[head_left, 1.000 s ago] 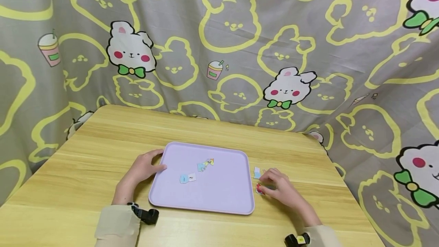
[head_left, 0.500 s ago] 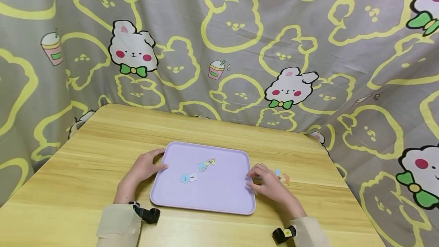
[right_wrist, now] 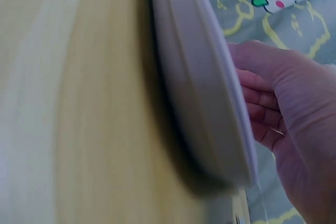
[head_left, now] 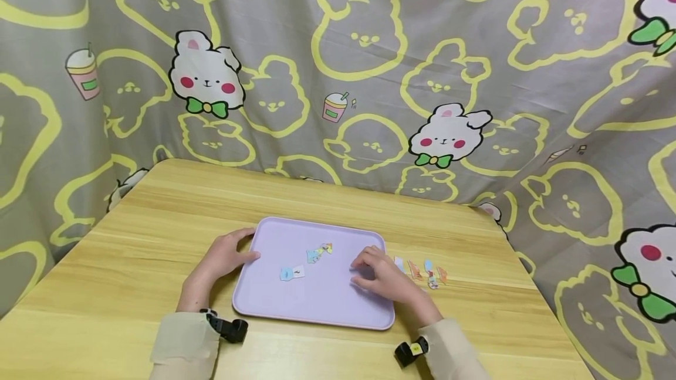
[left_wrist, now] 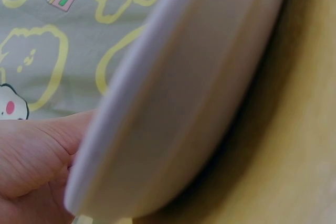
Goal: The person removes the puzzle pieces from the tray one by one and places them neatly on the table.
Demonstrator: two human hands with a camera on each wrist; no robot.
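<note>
A lilac tray [head_left: 317, 304] lies flat on the wooden table. My left hand [head_left: 224, 257] holds its left rim, the thumb reaching over the edge. My right hand [head_left: 382, 274] is above the tray's right side with bent fingers, thumb and index tips apart. Whether it holds a small piece is hidden. On the tray lie a light-blue and white puzzle piece pair [head_left: 292, 273] and a blue and yellow pair [head_left: 319, 253]. In the left wrist view the rim [left_wrist: 157, 98] hides most of the left fingers; in the right wrist view the rim [right_wrist: 205, 77] hides the right fingertips.
Several printed puzzle pieces [head_left: 415, 271] in orange, blue and white lie on the table right of the tray, close to my right forearm. A patterned curtain [head_left: 364, 92] hangs behind the table [head_left: 211, 192].
My right hand has moved left from a red piece beside the tray, past the right rim, to above the tray. More pieces on the right now show. The left hand has stayed.
</note>
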